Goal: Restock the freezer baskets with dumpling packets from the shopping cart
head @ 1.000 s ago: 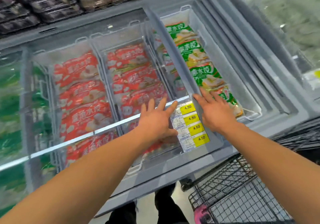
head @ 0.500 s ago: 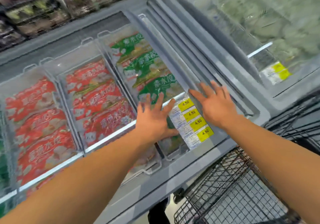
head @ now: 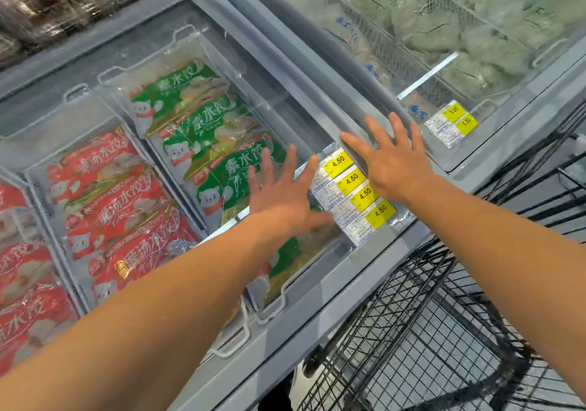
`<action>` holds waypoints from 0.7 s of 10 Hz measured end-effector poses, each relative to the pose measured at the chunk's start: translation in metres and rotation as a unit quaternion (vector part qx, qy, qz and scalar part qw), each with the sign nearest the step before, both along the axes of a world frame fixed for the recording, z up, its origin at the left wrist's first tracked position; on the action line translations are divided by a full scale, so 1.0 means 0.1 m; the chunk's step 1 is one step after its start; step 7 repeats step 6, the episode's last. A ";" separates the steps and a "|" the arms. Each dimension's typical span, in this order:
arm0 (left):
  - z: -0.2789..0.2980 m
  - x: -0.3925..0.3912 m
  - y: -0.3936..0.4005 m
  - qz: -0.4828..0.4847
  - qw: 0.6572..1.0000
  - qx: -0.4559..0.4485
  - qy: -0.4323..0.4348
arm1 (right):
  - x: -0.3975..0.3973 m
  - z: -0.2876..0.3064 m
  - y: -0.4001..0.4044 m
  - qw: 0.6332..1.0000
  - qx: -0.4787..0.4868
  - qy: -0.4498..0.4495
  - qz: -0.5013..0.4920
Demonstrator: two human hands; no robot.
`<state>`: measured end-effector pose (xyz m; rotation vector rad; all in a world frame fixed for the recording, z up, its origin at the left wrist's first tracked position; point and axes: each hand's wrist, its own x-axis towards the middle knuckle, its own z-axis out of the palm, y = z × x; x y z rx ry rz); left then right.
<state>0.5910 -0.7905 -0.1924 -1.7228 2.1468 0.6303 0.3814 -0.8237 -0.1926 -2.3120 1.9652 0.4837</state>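
Note:
My left hand (head: 282,195) lies flat with fingers spread on the sliding glass lid (head: 279,106) of the chest freezer. My right hand (head: 393,163) rests open on the lid's grey right edge frame (head: 358,99). Under the glass, a basket of green dumpling packets (head: 203,125) sits beside baskets of red dumpling packets (head: 117,207). The black wire shopping cart (head: 444,331) stands at the lower right, and no packets show in the part I can see.
Yellow 4.50 price labels (head: 358,195) are stuck on the lid between my hands. A second freezer (head: 475,30) with pale frosted bags and its own yellow labels (head: 453,122) adjoins on the right. Dark packaged goods (head: 47,4) line the shelf behind.
The glass lid has slid to the right with both hands on it, now covering the green packets that were exposed. My view has shifted right, bringing the neighbouring freezer into sight.

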 end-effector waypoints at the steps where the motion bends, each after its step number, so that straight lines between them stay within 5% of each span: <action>1: -0.01 -0.02 -0.05 -0.003 1.000 0.003 0.000 | -0.03 0.01 -0.04 1.000 0.002 -0.009 0.000; 4: 0.19 0.25 -0.17 -0.034 0.999 -0.001 0.022 | 0.39 -0.05 0.48 0.985 -0.049 -0.119 -0.113; 7: 0.26 1.07 0.69 0.028 0.993 -0.079 0.079 | 0.95 -0.06 1.00 0.973 -0.070 -0.196 -0.096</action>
